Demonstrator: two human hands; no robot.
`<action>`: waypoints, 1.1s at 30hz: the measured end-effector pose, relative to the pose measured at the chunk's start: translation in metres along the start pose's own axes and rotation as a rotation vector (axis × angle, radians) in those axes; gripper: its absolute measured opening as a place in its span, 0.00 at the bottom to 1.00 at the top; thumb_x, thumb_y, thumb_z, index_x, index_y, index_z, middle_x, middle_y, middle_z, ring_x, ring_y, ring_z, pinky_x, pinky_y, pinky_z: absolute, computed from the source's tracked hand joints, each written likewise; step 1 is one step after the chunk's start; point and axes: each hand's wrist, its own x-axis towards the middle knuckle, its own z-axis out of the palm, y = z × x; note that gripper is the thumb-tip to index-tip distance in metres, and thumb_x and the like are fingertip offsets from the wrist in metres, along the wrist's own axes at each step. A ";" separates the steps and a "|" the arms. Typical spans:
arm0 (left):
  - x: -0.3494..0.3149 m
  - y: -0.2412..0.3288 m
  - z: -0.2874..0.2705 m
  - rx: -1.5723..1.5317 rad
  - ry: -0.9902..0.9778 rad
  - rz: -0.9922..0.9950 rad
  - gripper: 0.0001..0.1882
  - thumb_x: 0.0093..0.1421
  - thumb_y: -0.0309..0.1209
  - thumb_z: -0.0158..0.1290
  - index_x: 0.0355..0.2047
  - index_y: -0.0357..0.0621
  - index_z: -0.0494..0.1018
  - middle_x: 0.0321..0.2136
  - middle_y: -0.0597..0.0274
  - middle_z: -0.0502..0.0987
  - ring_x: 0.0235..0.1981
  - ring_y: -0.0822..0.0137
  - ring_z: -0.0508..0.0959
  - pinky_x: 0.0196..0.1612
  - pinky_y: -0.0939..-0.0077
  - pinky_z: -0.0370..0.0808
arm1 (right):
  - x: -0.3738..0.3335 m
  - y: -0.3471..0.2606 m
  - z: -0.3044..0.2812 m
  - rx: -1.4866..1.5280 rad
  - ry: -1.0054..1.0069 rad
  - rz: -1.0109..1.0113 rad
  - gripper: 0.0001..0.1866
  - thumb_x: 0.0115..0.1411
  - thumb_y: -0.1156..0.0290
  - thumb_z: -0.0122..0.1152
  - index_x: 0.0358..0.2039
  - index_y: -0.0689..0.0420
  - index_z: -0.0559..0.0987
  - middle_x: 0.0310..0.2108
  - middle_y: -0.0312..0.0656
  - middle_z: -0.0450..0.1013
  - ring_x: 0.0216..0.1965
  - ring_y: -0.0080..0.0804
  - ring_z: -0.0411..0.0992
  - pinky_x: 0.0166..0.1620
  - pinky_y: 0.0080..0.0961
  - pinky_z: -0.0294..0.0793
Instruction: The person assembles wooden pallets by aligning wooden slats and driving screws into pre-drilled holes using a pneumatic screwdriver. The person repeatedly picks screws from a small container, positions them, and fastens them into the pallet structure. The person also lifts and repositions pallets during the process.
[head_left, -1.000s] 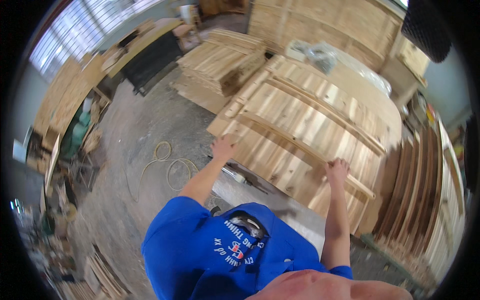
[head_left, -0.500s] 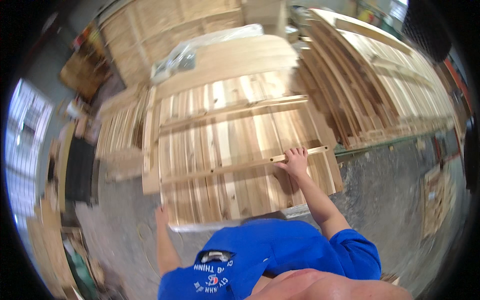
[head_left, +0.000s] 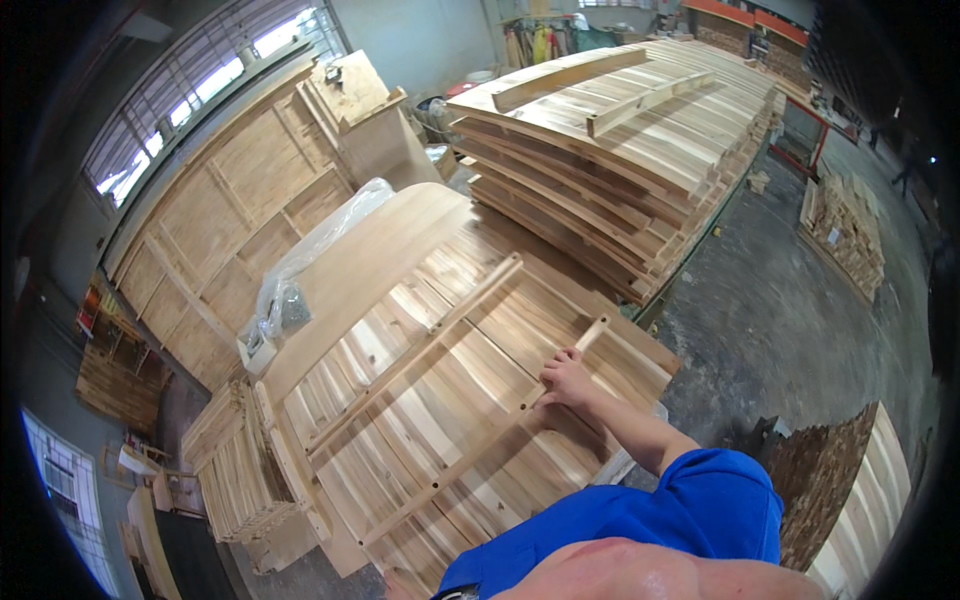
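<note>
Grasping the near batten toward its right end, the right hand has its fingers curled over the strip. The left hand barely shows at the lower edge of the view, down by the panel's near side, so I cannot tell whether it holds anything. The slatted wooden panel lies flat beneath the right hand and reaches away to its left. Just beyond that hand, the far batten runs roughly parallel across the same boards.

As for progress, both battens appear laid out across the panel; whether either is fastened, and so how much fixing is left, cannot be told (dark holes dot the near one, but any screws are too small to make out). Past the right hand, a stack of panels carries two similar strips on top.
</note>
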 end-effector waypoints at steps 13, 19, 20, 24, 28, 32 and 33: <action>-0.060 -0.057 0.054 -0.386 -0.200 -0.094 0.32 0.59 0.54 0.37 0.47 0.36 0.67 0.41 0.46 0.70 0.43 0.54 0.71 0.45 0.64 0.68 | 0.067 -0.048 -0.137 -0.223 0.104 -0.379 0.28 0.27 0.37 0.62 0.17 0.50 0.75 0.22 0.32 0.67 0.35 0.32 0.63 0.47 0.39 0.54; -0.079 -0.064 0.074 -0.441 -0.317 -0.150 0.33 0.59 0.55 0.37 0.49 0.36 0.64 0.44 0.46 0.68 0.45 0.53 0.70 0.47 0.63 0.67 | 0.088 -0.072 -0.212 -0.366 0.084 -0.469 0.28 0.27 0.39 0.64 0.18 0.52 0.76 0.23 0.31 0.68 0.37 0.31 0.62 0.49 0.38 0.52; -0.083 -0.068 0.074 -0.453 -0.325 -0.159 0.34 0.59 0.56 0.37 0.50 0.36 0.64 0.45 0.46 0.67 0.46 0.53 0.69 0.47 0.63 0.67 | 0.087 -0.078 -0.222 -0.380 0.077 -0.477 0.28 0.28 0.39 0.64 0.18 0.52 0.76 0.23 0.31 0.68 0.37 0.31 0.62 0.49 0.38 0.52; -0.087 -0.075 0.083 -0.506 -0.401 -0.172 0.35 0.58 0.56 0.37 0.51 0.37 0.63 0.47 0.46 0.66 0.47 0.53 0.68 0.48 0.63 0.66 | 0.072 -0.085 -0.257 -0.365 0.120 -0.476 0.27 0.28 0.40 0.65 0.18 0.51 0.76 0.23 0.30 0.69 0.38 0.29 0.63 0.50 0.37 0.51; -0.074 -0.086 0.082 -0.559 -0.472 -0.176 0.36 0.58 0.57 0.37 0.53 0.37 0.61 0.49 0.46 0.65 0.49 0.53 0.67 0.50 0.63 0.65 | 0.047 -0.101 -0.266 -0.427 0.127 -0.416 0.26 0.28 0.41 0.66 0.18 0.51 0.76 0.23 0.30 0.68 0.38 0.29 0.63 0.50 0.37 0.51; -0.045 -0.098 0.078 -0.604 -0.546 -0.171 0.37 0.58 0.57 0.37 0.54 0.37 0.60 0.51 0.46 0.63 0.51 0.53 0.66 0.51 0.63 0.65 | 0.019 -0.111 -0.260 -0.511 0.224 -0.382 0.27 0.27 0.40 0.66 0.18 0.51 0.75 0.23 0.30 0.67 0.37 0.30 0.64 0.49 0.38 0.52; -0.040 -0.098 0.076 -0.616 -0.559 -0.165 0.37 0.58 0.58 0.37 0.55 0.38 0.59 0.52 0.46 0.63 0.51 0.53 0.66 0.51 0.63 0.65 | 0.010 -0.113 -0.254 -0.540 0.246 -0.371 0.27 0.27 0.40 0.65 0.18 0.51 0.74 0.23 0.30 0.67 0.37 0.30 0.64 0.49 0.39 0.53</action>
